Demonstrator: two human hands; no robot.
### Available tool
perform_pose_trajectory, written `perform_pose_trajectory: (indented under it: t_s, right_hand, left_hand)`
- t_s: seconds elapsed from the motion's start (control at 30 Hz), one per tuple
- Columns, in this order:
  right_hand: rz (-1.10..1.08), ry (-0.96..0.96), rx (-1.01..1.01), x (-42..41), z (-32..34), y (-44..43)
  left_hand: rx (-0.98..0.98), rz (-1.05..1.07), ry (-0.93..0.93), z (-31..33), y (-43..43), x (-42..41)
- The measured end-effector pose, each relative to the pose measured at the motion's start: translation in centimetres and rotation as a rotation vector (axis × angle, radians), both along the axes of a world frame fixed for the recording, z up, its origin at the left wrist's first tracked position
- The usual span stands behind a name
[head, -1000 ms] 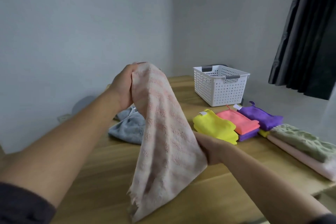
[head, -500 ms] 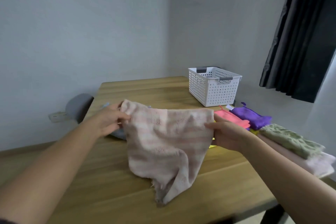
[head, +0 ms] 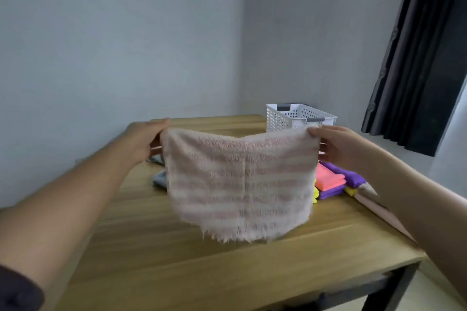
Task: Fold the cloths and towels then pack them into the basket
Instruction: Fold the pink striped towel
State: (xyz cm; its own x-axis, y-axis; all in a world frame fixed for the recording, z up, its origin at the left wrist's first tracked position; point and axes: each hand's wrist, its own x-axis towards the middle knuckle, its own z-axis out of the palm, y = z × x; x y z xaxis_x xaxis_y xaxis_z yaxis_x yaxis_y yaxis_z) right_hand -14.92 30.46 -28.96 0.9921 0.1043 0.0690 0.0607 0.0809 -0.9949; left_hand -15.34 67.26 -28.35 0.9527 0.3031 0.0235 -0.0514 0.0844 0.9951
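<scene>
Worktop (head: 177, 260): a wooden surface that carries everything; the bare stretch nearest the person looks like the natural place to lay the fold.
Striped towel (head: 240, 184): pale pink, held up in the air over the middle of the worktop and spread flat facing the camera. Its top edge sags a little in the centre, a faint vertical crease runs down the middle, and the frayed bottom edge hangs low; whether it touches the wood is unclear.
Basket (head: 278, 121): white and perforated, at the far right of the worktop behind the towel, well apart from the near edge.
Folded cloths (head: 329, 180): a coral, purple and yellow pile to the right, partly hidden by the towel.
Grey cloth (head: 159, 180): rumpled, peeking out behind the towel's left edge, seemingly not yet folded.
Left hand (head: 145, 140): pinches the towel's top left corner.
Right hand (head: 336, 146): pinches the top right corner, thumb in front.
Step in hand: probably squaring the towel before the first fold.
Doing it well: pull the top edge taut to remove the sag, keep both corners level, then bring them together along that centre crease so the edges match.
</scene>
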Motion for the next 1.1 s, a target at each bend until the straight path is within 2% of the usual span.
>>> perform_pose_trajectory:
  t_s: [0.07, 0.17, 0.3, 0.37, 0.43, 0.5, 0.57, 0.63, 0.73, 0.83, 0.9, 1.0, 1.1]
  right_hand:
    - [-0.002, -0.029, -0.001, -0.7, 1.7, -0.1]
    - [-0.039, -0.081, -0.033, -1.5, 3.4, -0.4]
    - [-0.137, -0.091, -0.235, -2.1, 4.1, -0.9]
    - [-0.187, -0.102, -0.296, -2.3, 4.0, -0.9]
    - [-0.221, -0.115, -0.273, -2.5, 3.8, -0.7]
    - [-0.208, -0.114, -0.226, -2.7, 3.6, -1.0]
    - [-0.113, -0.097, -0.166, -3.0, 3.8, -1.4]
    - [-0.033, -0.087, -0.154, -3.1, 3.9, -1.8]
    - [-0.026, -0.109, -0.189, -3.2, 4.1, -2.0]
    - [-0.091, -0.152, -0.266, -3.2, 3.9, -1.8]
    - [-0.137, -0.169, -0.308, -3.1, 3.7, -1.8]
    - [-0.165, -0.16, -0.371, -3.0, 3.1, -2.0]
    - [-0.176, -0.135, -0.433, -2.7, 2.8, -2.5]
  left_hand:
    - [-0.029, -0.136, -0.078, 1.8, 0.1, -0.7]
    - [0.187, -0.216, -0.154, 3.4, 0.2, -1.9]
    - [0.744, 0.049, -0.22, 4.1, 0.4, -2.6]
    - [0.849, 0.095, -0.237, 4.3, 0.0, -2.9]
    - [0.775, 0.096, -0.225, 4.3, -0.2, -2.9]
    - [0.562, 0.05, -0.177, 4.4, -0.4, -3.2]
    - [0.294, -0.068, -0.122, 4.7, -0.4, -3.6]
    - [0.189, -0.202, -0.1, 5.0, -0.1, -3.9]
    - [0.403, -0.229, -0.126, 4.8, 0.3, -3.9]
    - [0.823, -0.036, -0.175, 4.1, 0.3, -4.0]
    - [0.981, 0.034, -0.185, 3.6, 0.4, -4.0]
    - [0.918, 0.011, -0.147, 3.1, 0.4, -3.8]
    - [0.582, -0.085, -0.071, 2.9, 0.3, -3.8]
